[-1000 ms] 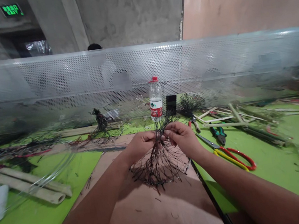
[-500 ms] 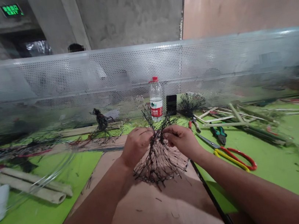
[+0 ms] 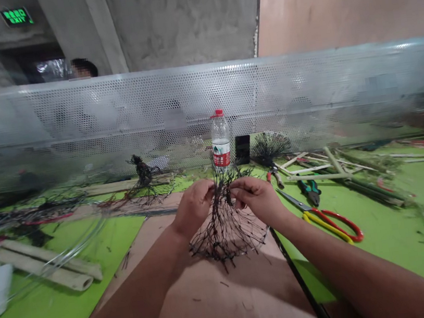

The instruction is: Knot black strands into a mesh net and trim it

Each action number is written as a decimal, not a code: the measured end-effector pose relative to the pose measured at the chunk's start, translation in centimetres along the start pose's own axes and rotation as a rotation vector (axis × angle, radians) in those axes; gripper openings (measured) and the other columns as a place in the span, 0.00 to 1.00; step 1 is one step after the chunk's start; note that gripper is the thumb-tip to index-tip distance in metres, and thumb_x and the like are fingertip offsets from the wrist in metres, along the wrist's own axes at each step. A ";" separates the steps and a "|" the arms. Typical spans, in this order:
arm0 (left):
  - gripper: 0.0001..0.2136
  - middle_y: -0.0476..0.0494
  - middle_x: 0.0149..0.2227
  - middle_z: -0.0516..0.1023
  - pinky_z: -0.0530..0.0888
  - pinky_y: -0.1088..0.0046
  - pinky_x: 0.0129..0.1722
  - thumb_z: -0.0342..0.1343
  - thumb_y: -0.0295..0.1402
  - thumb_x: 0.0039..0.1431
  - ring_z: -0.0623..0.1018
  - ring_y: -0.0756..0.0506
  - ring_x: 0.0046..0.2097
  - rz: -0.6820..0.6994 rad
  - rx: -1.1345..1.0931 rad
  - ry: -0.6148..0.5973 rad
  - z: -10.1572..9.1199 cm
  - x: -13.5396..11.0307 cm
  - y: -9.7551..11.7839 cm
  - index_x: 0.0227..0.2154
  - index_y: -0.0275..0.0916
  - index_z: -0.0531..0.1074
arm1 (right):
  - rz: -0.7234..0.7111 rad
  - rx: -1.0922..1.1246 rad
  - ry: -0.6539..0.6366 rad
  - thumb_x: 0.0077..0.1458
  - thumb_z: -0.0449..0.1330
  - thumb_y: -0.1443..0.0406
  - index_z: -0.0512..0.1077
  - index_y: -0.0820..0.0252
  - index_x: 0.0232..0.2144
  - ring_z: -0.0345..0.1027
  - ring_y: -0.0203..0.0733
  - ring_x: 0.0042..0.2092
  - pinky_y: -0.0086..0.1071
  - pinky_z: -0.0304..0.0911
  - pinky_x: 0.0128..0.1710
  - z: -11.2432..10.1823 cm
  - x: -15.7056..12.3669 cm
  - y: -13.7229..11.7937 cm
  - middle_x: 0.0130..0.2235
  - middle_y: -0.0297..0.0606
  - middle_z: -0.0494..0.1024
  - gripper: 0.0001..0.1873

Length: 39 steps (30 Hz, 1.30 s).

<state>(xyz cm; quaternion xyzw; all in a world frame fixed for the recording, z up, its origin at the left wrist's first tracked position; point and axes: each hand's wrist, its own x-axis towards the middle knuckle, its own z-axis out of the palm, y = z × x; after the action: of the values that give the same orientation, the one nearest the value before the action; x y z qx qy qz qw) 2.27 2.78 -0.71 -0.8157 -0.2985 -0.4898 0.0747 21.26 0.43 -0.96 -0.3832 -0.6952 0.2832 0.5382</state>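
Note:
A bundle of twisted black wires (image 3: pixel 221 226) stands on the wooden board (image 3: pixel 217 305) in front of me, narrow near its top and flaring out at both ends. My left hand (image 3: pixel 196 207) pinches the wires at the upper left of the narrow part. From the other side, the thumb and forefinger of my right hand (image 3: pixel 257 198) are closed on wires at the same height. The exact strands between my fingertips are too fine to make out.
Right of the board lie scissors (image 3: pixel 327 219) with red and yellow handles, and pliers (image 3: pixel 310 191). A water bottle (image 3: pixel 221 144) and a phone (image 3: pixel 243 149) stand behind the wires. Bamboo pieces (image 3: pixel 53 263) lie left. A perforated metal screen (image 3: pixel 187 91) crosses the back.
My left hand has shifted slightly left and down along the wires; my right hand has barely moved. Upper wire tips have moved a little. A person behind the screen has moved left.

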 end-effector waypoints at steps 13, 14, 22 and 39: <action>0.04 0.50 0.27 0.70 0.64 0.77 0.32 0.50 0.27 0.55 0.69 0.50 0.31 -0.299 -0.221 -0.051 0.6 0.3 0.3 0.28 0.37 0.69 | 0.039 0.014 -0.004 0.52 0.57 0.63 0.71 0.61 0.39 0.65 0.34 0.22 0.29 0.62 0.24 0.2 0.0 0.1 0.20 0.32 0.71 0.12; 0.04 0.50 0.27 0.70 0.63 0.76 0.31 0.49 0.28 0.56 0.68 0.50 0.31 -0.290 -0.202 -0.055 0.5 0.2 0.3 0.28 0.37 0.69 | 0.033 -0.007 0.000 0.52 0.57 0.63 0.71 0.61 0.39 0.65 0.34 0.22 0.29 0.61 0.23 0.2 0.0 0.1 0.20 0.32 0.71 0.12; 0.09 0.49 0.23 0.66 0.61 0.73 0.28 0.45 0.26 0.56 0.65 0.49 0.27 -0.257 0.050 -0.177 0.1 0.7 0.7 0.21 0.38 0.61 | 0.009 -0.152 0.037 0.53 0.56 0.63 0.72 0.59 0.30 0.64 0.33 0.22 0.28 0.59 0.23 0.1 0.0 0.0 0.20 0.31 0.70 0.07; 0.05 0.49 0.27 0.73 0.69 0.75 0.30 0.58 0.31 0.49 0.71 0.51 0.28 -0.518 -0.730 0.040 -0.1 1.1 0.9 0.29 0.36 0.73 | 0.032 0.015 -0.031 0.53 0.56 0.64 0.70 0.61 0.37 0.66 0.34 0.23 0.30 0.62 0.24 0.3 -0.3 -0.7 0.22 0.33 0.70 0.09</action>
<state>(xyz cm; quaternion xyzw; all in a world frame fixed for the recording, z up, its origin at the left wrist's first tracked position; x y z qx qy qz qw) 3.08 2.46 0.40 -0.6775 -0.2989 -0.5811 -0.3376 20.90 -0.18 -0.64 -0.3859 -0.6952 0.3029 0.5254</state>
